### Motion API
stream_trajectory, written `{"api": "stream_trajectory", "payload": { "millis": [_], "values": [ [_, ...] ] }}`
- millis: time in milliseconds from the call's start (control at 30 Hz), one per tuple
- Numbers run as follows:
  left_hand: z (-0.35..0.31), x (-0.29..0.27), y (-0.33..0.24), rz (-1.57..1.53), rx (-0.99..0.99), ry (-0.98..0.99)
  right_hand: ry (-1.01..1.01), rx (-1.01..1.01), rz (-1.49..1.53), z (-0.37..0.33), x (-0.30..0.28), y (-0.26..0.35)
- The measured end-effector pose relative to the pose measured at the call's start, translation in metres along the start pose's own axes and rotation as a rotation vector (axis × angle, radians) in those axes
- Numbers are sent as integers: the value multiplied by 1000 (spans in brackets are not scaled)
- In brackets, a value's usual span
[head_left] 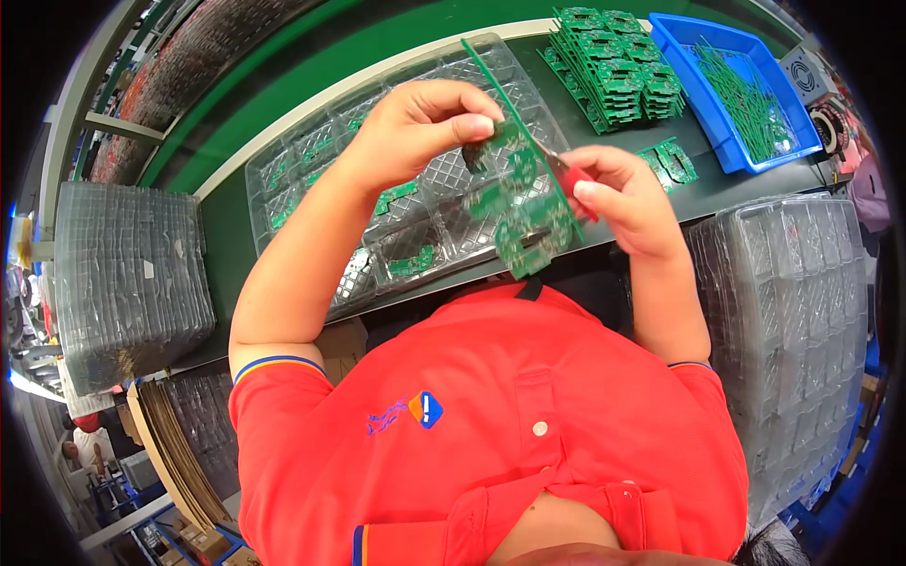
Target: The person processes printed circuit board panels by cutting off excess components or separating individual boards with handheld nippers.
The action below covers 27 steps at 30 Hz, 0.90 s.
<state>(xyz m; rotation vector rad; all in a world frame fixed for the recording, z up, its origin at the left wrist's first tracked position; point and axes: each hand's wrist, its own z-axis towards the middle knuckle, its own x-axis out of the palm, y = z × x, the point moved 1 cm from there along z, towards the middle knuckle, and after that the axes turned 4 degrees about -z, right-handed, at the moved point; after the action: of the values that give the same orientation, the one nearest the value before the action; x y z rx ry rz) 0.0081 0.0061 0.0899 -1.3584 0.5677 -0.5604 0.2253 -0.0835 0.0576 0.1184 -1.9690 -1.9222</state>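
My left hand (429,123) pinches the upper end of a green circuit board panel (528,245), held tilted above a clear plastic tray (440,193). Along the panel's right side runs a thin green edge strip (491,75), which sticks out past my left fingers. Closed around red-handled cutters (578,181), my right hand (623,198) has their metal tip against or close to that strip; whether the jaws touch it I cannot tell. Small green boards (412,262) lie in several of the tray's compartments. The panel is somewhat blurred.
Stacked green panels (618,80) stand at the back right, with a loose panel (670,163) in front. Beside them a blue bin (678,90) holds many thin green strips (746,104). Clear tray stacks rise at left (132,283) and right (793,358). Another person (92,445) is far left.
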Motion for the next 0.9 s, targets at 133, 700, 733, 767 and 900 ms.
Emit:
{"api": "stream_trajectory", "payload": {
  "millis": [133, 700, 733, 767, 900],
  "values": [
    [2, -20, 35, 52, 23, 17, 88, 48, 153, -3, 1, -16],
    [-17, 20, 6, 154, -428, 17, -448, -568, -1226, -20, 30, 6],
    [-20, 15, 19, 335, -458, 55, -423, -491, -1047, -20, 26, 8],
    [-23, 15, 28, 517, -484, 102, -401, -410, -870, -21, 21, 8],
    [-34, 31, 39, 1125, -77, 149, -303, -182, -541, -23, 8, 0]
  ]
}}
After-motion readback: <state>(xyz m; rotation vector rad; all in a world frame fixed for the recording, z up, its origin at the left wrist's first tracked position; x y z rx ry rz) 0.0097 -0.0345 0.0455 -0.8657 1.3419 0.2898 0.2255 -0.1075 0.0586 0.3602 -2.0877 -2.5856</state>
